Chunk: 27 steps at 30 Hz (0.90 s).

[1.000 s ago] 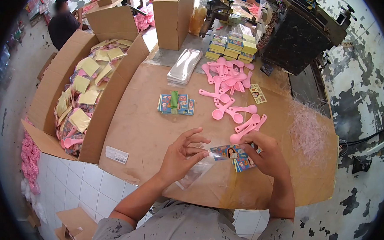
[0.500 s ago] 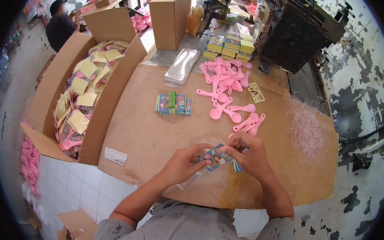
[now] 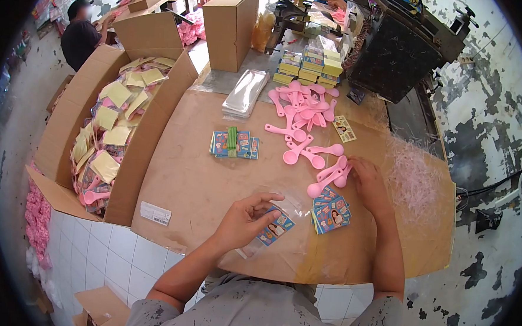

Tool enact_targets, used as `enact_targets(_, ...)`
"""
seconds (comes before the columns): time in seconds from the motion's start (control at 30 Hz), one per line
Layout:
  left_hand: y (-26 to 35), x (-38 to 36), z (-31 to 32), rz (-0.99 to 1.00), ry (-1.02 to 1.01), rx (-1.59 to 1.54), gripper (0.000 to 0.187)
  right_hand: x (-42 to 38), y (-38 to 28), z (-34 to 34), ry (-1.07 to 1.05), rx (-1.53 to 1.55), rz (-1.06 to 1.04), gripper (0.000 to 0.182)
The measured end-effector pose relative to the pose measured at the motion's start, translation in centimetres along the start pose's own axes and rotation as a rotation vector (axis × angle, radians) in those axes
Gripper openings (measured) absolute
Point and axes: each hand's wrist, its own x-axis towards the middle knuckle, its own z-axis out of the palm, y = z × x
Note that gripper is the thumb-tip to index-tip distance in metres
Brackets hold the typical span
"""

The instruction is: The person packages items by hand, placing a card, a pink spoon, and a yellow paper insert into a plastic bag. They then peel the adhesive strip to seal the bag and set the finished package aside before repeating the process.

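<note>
My left hand [image 3: 243,222] pinches a clear plastic bag [image 3: 296,207] with a blue printed card [image 3: 276,227] in it, low over the cardboard-covered table. Farther right, my right hand [image 3: 364,179] reaches to the handle end of a pink spoon [image 3: 329,180] at the near edge of the spoon pile [image 3: 305,109]; its fingertips are together at the handle. Between my hands lies a fanned stack of blue cards [image 3: 331,214]. A green-banded bundle of cards [image 3: 233,144] rests left of the spoons.
An open carton [image 3: 133,150] of packed bags stands at the left. Clear bags [image 3: 245,94], stacked card bundles [image 3: 311,64] and a tall box [image 3: 228,31] are behind. Pink shreds [image 3: 416,177] lie right, near a black machine [image 3: 394,49]. A person [image 3: 80,35] is back left.
My right hand has left the card and bag and moved up and right to the spoons, uncovering the card stack. My left hand still holds the bag, now with the card lower and more tilted.
</note>
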Motion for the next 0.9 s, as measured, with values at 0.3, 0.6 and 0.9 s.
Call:
enact_targets(0.3, 0.1, 0.2, 0.3, 0.026, 0.087, -0.124, 0.040, -2.1, -3.1, -5.7, -0.210, 0.273, 0.187, 0.020)
enact_targets(0.6, -0.5, 0.0, 0.5, 0.004, 0.011, -0.002, 0.040, -0.9, -10.2, -7.2, -0.257, 0.548, -0.019, 0.023)
enact_targets(0.9, 0.0, -0.2, 0.8, -0.008, -0.024, 0.069, 0.032, 1.0, -11.6, -6.9, -0.402, 0.521, -0.216, 0.024)
